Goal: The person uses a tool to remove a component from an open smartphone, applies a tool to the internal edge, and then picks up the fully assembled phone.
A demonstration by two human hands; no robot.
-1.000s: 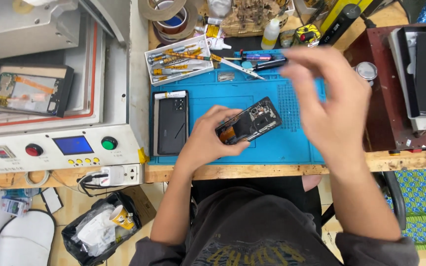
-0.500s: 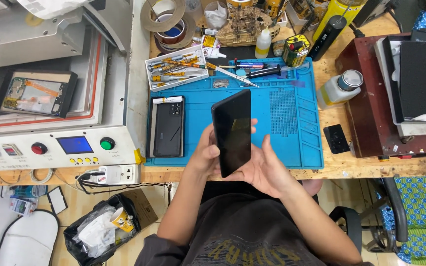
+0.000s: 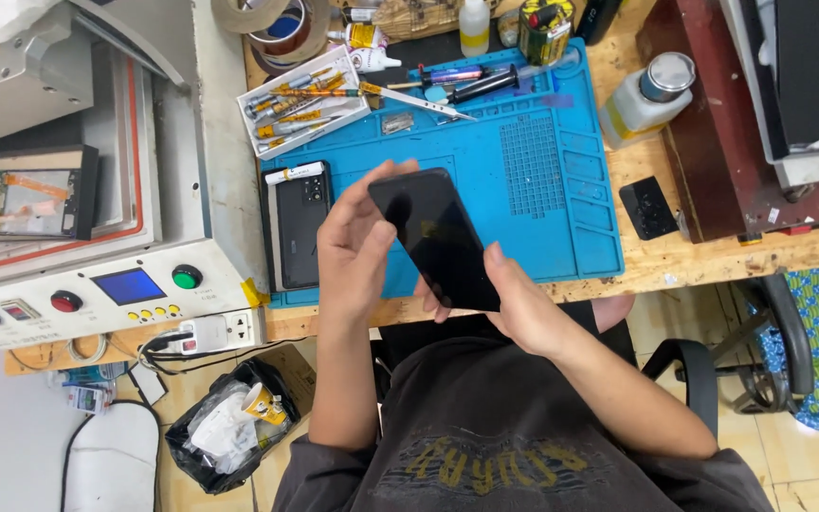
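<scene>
Above the lap, the left hand (image 3: 357,248) and right hand (image 3: 516,305) grasp a black phone (image 3: 436,237) by its edges, screen up, now tilted flatter than half a second ago. Beyond, on the blue mat (image 3: 542,180), lies a second phone (image 3: 301,224); farther, a white tray (image 3: 303,102) holds screwdrivers.

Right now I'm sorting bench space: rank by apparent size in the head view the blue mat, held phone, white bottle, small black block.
1. blue mat
2. phone, though held nearer the camera
3. white bottle
4. black block
</scene>
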